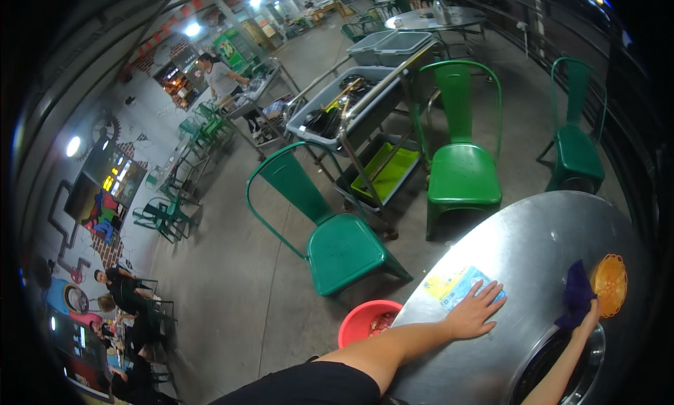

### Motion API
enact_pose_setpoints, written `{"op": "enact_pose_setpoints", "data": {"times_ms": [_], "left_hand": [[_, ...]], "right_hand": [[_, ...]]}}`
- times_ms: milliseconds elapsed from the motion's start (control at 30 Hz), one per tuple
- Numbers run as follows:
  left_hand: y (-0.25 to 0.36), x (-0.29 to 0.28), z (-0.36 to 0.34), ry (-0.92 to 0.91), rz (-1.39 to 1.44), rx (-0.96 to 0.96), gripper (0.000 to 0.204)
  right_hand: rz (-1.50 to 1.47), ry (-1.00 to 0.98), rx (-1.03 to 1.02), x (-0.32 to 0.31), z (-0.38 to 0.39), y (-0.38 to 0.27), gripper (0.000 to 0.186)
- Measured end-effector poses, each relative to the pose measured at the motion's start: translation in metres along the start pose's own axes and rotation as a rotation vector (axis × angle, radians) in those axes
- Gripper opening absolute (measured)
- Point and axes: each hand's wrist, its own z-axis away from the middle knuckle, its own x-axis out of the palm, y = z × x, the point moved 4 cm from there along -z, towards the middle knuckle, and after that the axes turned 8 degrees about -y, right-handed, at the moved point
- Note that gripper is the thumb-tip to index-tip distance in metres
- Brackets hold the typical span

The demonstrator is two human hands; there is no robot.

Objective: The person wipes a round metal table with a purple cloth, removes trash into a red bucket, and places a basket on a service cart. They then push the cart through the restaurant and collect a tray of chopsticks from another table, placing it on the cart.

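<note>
Fingers spread, my left hand (pixel 474 311) rests on a blue and yellow printed sheet (pixel 442 287) lying on the round steel table (pixel 533 229). My right hand (pixel 587 316) grips a purple cloth (pixel 576 293) at the table's right, beside a shallow orange woven basket (pixel 609 284). Below that hand is a round recessed opening (pixel 533 377) with a dark interior and a steel rim. A red plastic bucket (pixel 354 321) with some refuse stands on the floor left of the table.
Green metal chairs (pixel 460 177) stand around the table's far side, near a steel trolley (pixel 337 135) with grey bins of dishes and a lime tray. A person (pixel 225 85) stands by another cart. Several seated people (pixel 126 293) are at the lower left. A railing runs along the right.
</note>
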Motion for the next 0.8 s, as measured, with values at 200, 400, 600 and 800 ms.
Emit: {"op": "enact_pose_setpoints", "data": {"times_ms": [200, 400, 600, 800], "left_hand": [[-0.004, 0.002, 0.003, 0.060, 0.034, 0.026, 0.066], [-0.008, 0.000, 0.007, 0.163, 0.186, 0.065, 0.061], [-0.039, -0.005, 0.059, 0.311, 0.892, -0.227, 0.056], [-0.065, 0.044, 0.048, 0.155, 1.068, -0.426, 0.068]], "right_hand": [[-0.282, 0.019, 0.207, -0.022, -0.021, 0.008, 0.047], [0.043, 0.036, 0.127, -0.007, 0.022, 0.018, 0.052], [0.238, -0.284, -0.019, 0.098, 0.208, 0.001, 0.057], [0.289, -0.646, 0.267, 0.151, 0.371, -0.007, 0.054]]}}
